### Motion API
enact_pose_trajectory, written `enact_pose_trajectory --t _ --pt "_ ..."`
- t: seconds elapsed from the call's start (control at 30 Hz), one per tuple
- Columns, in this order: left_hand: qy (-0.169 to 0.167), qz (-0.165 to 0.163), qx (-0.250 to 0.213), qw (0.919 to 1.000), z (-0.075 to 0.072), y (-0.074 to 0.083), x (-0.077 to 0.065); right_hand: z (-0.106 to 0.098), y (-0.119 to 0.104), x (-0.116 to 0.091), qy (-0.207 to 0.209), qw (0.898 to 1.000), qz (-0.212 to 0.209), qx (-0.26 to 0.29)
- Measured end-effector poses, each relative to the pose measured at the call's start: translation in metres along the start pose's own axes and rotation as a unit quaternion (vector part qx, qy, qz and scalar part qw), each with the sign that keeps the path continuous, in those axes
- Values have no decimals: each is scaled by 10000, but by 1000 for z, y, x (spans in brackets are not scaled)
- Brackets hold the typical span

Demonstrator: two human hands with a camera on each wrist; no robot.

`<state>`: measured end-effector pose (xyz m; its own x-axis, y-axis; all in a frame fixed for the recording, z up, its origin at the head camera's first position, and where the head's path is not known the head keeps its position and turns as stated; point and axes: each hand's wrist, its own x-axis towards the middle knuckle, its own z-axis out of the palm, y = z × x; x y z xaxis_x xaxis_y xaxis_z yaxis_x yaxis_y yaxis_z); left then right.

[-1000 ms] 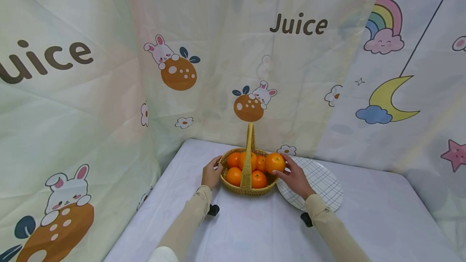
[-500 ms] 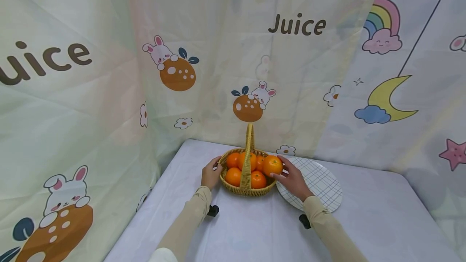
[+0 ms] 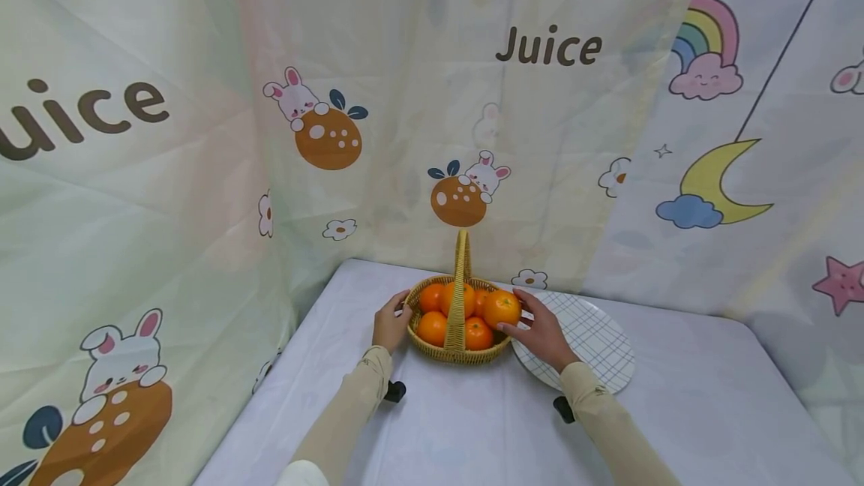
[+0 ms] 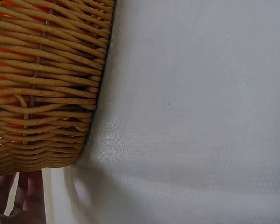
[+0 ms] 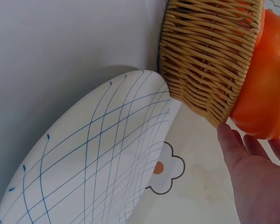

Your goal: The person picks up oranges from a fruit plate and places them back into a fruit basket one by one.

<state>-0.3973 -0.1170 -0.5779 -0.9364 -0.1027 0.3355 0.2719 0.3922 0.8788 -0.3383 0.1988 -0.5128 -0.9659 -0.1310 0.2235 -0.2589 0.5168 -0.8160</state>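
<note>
A woven wicker basket [image 3: 457, 355] with a tall handle stands near the back of the white-covered table, holding several oranges [image 3: 432, 328]. My left hand [image 3: 391, 322] holds the basket's left side at the rim; in the left wrist view its fingers [image 4: 35, 193] meet the wickerwork. On the right, my right hand [image 3: 545, 332] holds an orange [image 3: 502, 309] lying over the basket's right rim, with the thumb low and the fingers on its far right side. In the right wrist view, the thumb reaches the basket rim beside the orange [image 5: 263, 93].
A white plate [image 3: 597, 340] with blue crossing lines lies right of the basket, partly under my right hand and wrist. The table [image 3: 459, 426] has its back edge against a printed cloth backdrop [image 3: 378, 36].
My right hand has moved the orange slightly left and down, onto the other oranges in the basket. My left hand has stayed at the basket's left rim.
</note>
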Motion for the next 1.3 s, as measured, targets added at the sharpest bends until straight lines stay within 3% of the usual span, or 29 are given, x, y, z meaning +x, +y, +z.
enact_pose_trajectory --t 0.17,0.63,0.93,1.07,1.3 --pt "-25 -100 24 9999 -1 3 0 0 1 -1 6 9999 108 34" --pt "-37 75 50 10000 1 4 5 -12 13 -6 105 9997 236 -29" --pt "-113 12 139 9998 3 9 5 -32 40 -9 294 9978 331 -503" --pt "-198 129 215 9995 4 13 7 -46 45 -11 390 9960 414 -685" --pt "-367 227 675 9968 -5 16 14 -62 51 -4 442 9925 379 -1075"
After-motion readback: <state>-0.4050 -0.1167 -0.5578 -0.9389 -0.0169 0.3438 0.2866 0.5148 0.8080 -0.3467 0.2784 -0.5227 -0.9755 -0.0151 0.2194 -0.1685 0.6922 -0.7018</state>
